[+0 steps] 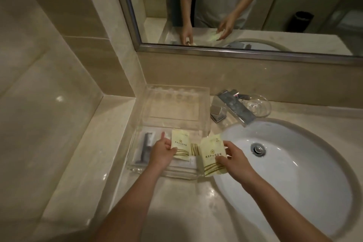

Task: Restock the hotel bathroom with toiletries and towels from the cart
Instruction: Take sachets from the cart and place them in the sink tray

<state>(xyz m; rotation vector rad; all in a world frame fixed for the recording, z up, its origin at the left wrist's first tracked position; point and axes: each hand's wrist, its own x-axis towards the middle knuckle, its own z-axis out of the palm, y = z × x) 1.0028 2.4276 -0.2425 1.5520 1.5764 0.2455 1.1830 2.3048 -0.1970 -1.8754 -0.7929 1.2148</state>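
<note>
Pinching grips on both sides: the left hand (162, 151) holds a yellow sachet (179, 143) by its left edge, thumb on top and fingers curled beneath. The right hand (232, 158) holds a second sachet (212, 155) by its right edge in the same way. The first sachet is over the front part of the clear acrylic tray (176, 88), just right of a wrapped black comb (145, 147). It lies above what look like white packets (188, 160) on the tray floor. The second sachet hangs at the tray's right front corner, partly over the counter (176, 202) and close to the rim of the washbasin (294, 173).

The step in hand seems to be laying out toiletries in the tray. Whether the left sachet already rests on the tray or is still held just above it cannot be told from this angle.

Both sachets are flat oblongs, face up. Their long axes run away from the person toward the mirror wall and are nearly parallel to each other. The striped ends point back at the person and the plain ends point away, so the printed emblem reads upright from here.

The next move likely calls for setting the left sachet down square beside the comb. The right one then needs to come leftward over the tray wall, to lie alongside it with the same heading.
</note>
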